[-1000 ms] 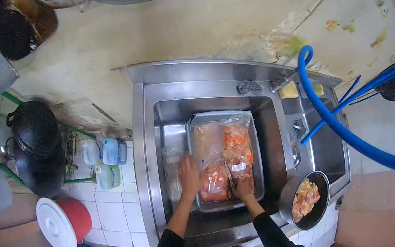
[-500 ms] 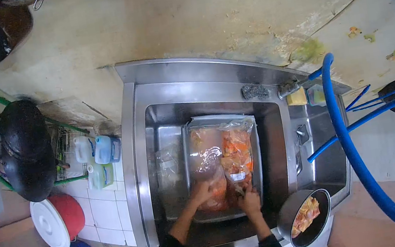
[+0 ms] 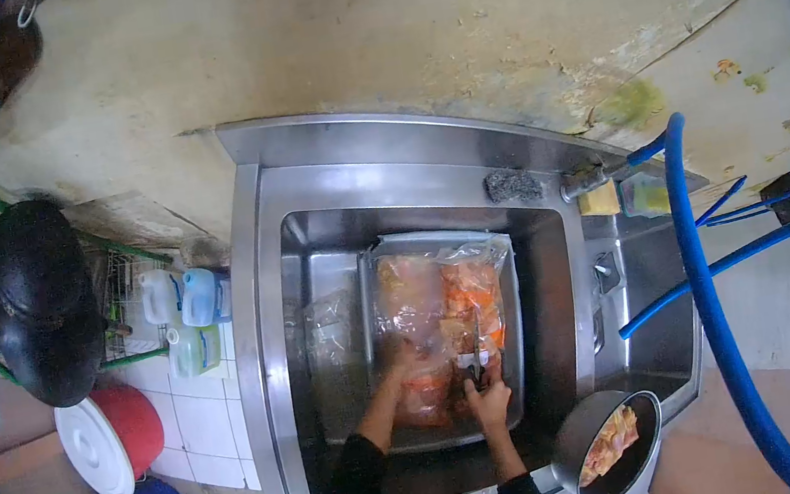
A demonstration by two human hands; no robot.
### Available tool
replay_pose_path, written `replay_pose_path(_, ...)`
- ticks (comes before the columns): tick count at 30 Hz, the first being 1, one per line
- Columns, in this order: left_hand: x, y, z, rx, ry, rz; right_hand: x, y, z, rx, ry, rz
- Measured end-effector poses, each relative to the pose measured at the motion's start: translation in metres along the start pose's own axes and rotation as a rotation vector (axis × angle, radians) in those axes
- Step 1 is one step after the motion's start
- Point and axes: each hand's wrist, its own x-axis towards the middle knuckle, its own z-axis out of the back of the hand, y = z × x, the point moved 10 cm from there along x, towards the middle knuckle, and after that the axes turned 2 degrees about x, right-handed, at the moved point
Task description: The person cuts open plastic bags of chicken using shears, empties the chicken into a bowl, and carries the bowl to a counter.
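Note:
A grey tray [image 3: 516, 331] stands in the large steel sink and holds two clear plastic bags. The left bag [image 3: 409, 296] contains pale and reddish meat. Orange pieces fill the right bag [image 3: 471, 287], which carries a white label. My right hand [image 3: 490, 397] is closed around the dark handle of a knife [image 3: 477, 342], whose blade points away over the right bag. On the lower part of the left bag rests my left hand [image 3: 403, 359]; its fingers are blurred. Left of the tray, another clear bag [image 3: 329, 327] lies in the sink.
A pot [image 3: 589, 422] with meat pieces stands right of the sink's front. Blue hoses [image 3: 711, 304] hang at the right. A steel scrubber [image 3: 512, 185] and a yellow sponge [image 3: 599, 200] sit on the back ledge. Bottles [image 3: 202, 296] and lidded buckets [image 3: 144, 434] are at the left.
The knife now shows clearly in my right hand, which has moved slightly left and up. My left hand has shifted slightly left and up on the left bag. The camera view has shifted slightly.

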Motion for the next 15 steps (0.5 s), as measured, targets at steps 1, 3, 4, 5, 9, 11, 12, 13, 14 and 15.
replay_pose_path(1, -0.004, -0.025, 0.036, -0.139, -0.023, 0.195, 0.0, 0.0, 0.0, -0.028, 0.03, -0.017)
replay_pose_path(3, -0.024, -0.062, 0.076, -0.283, -0.046, 0.384, 0.002, 0.016, 0.016, -0.041, 0.035, -0.076)
replay_pose_path(4, -0.029, -0.073, 0.091, -0.09, -0.182, 0.439, 0.001, 0.01, 0.018, -0.146, 0.069, -0.188)
replay_pose_path(5, -0.036, -0.086, 0.104, 0.103, -0.316, 0.493, -0.001, -0.003, 0.02, -0.251, 0.105, -0.3)
replay_pose_path(9, -0.03, -0.081, 0.067, 0.13, -0.409, 0.54, 0.008, 0.019, 0.031, -0.525, 0.02, 0.051)
replay_pose_path(11, -0.034, -0.061, 0.031, -0.021, -0.356, 0.533, 0.007, 0.008, 0.022, -0.529, 0.002, 0.071)
replay_pose_path(12, -0.033, -0.046, 0.015, -0.093, -0.329, 0.528, 0.005, -0.01, 0.012, -0.421, 0.074, -0.008)
replay_pose_path(13, -0.032, -0.032, 0.011, -0.164, -0.308, 0.52, 0.003, -0.022, 0.002, -0.307, 0.139, -0.082)
replay_pose_path(14, -0.048, -0.009, -0.008, -0.233, -0.291, 0.508, 0.002, -0.013, 0.002, -0.297, 0.091, -0.015)
replay_pose_path(15, -0.064, 0.02, -0.023, -0.299, -0.272, 0.496, 0.003, -0.013, 0.001, -0.291, 0.087, -0.018)
